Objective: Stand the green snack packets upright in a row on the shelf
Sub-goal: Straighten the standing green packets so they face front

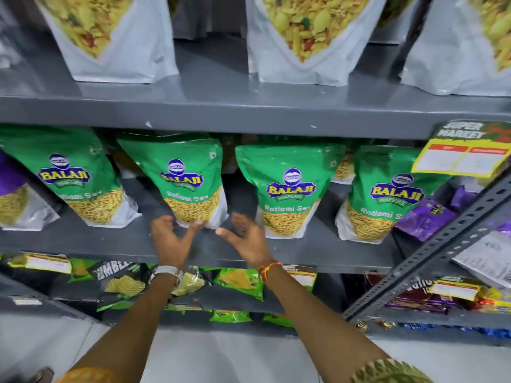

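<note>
Several green Balaji Ratlami Sev packets stand upright in a row on the grey middle shelf (318, 252): one at the left (66, 172), a second (188, 175), a third (290, 186) and a fourth (387, 189). My left hand (168, 239) is at the base of the second packet, fingertips touching its bottom edge, fingers apart. To its right, my right hand (246, 239) hovers with spread fingers in the gap between the second and third packets, holding nothing.
Large white snack pouches (301, 37) line the upper shelf. Purple packets (425, 219) lie at the right end of the middle shelf, behind a slanted perforated metal strut (431, 250). A yellow price tag (461, 158) hangs at the right. Chip bags (121, 283) fill the lower shelf.
</note>
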